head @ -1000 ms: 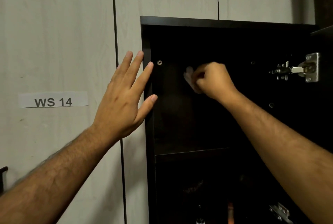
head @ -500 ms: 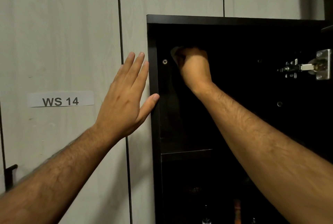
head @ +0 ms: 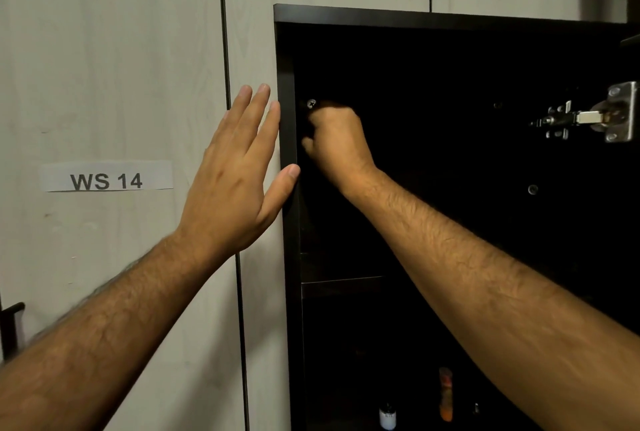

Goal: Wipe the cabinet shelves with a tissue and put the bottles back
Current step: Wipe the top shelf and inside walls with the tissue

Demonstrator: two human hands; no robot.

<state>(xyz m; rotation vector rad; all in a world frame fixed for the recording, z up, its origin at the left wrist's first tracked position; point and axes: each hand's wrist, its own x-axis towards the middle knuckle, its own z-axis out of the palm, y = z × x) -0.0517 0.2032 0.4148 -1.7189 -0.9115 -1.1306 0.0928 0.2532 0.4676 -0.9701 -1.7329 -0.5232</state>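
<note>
Gaping dark, the cabinet (head: pixel 450 60) hides what the right hand (head: pixel 337 139)'s curled grip holds.

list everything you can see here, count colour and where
cabinet: 1, dark brown to black, open, right half of view
shelf: 1, dark, across the cabinet below the right hand
screw: 1, silver, inner left wall of the cabinet, just above the right hand
hinge: 1, silver metal, right edge of the cabinet
bottles: 2 plain, one orange and one dark with a white label, on the lower level at the bottom of view
label: 1, white with black "WS 14", on the pale panel at left
wall panels: pale grey wood grain, left and top
handle: 1, black, far left edge
left hand: flat, fingers straight, at the cabinet's left front edge
right hand: curled inside the cabinet by the left wall; tissue not visible
</note>
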